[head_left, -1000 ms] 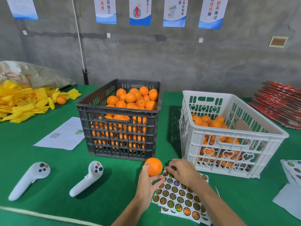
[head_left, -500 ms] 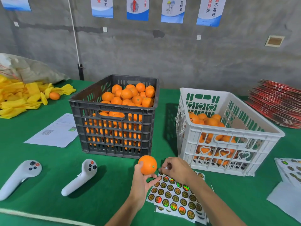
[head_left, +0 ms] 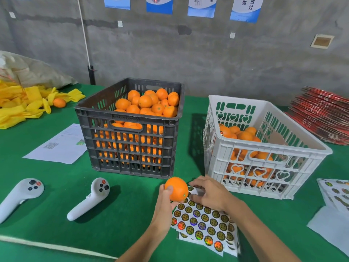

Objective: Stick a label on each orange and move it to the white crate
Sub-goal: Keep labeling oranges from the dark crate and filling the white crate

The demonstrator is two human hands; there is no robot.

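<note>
My left hand (head_left: 164,200) holds one orange (head_left: 176,188) just above the green table, in front of the black crate (head_left: 130,146), which is heaped with oranges. My right hand (head_left: 210,193) rests fingers-down on the top edge of a sheet of round shiny labels (head_left: 204,222) right beside the orange; whether a label is pinched I cannot tell. The white crate (head_left: 264,157) stands to the right, partly filled with oranges; at least one shows a label.
Two white handheld controllers (head_left: 20,195) (head_left: 90,197) lie at the front left. A printed paper (head_left: 58,146) lies left of the black crate. Yellow foam nets and a loose orange (head_left: 59,102) sit far left. More label sheets (head_left: 336,193) and red stacked cartons (head_left: 323,114) are on the right.
The view has shifted slightly. My left hand has turned the orange a little, and my right hand's fingers have moved along the top edge of the label sheet.
</note>
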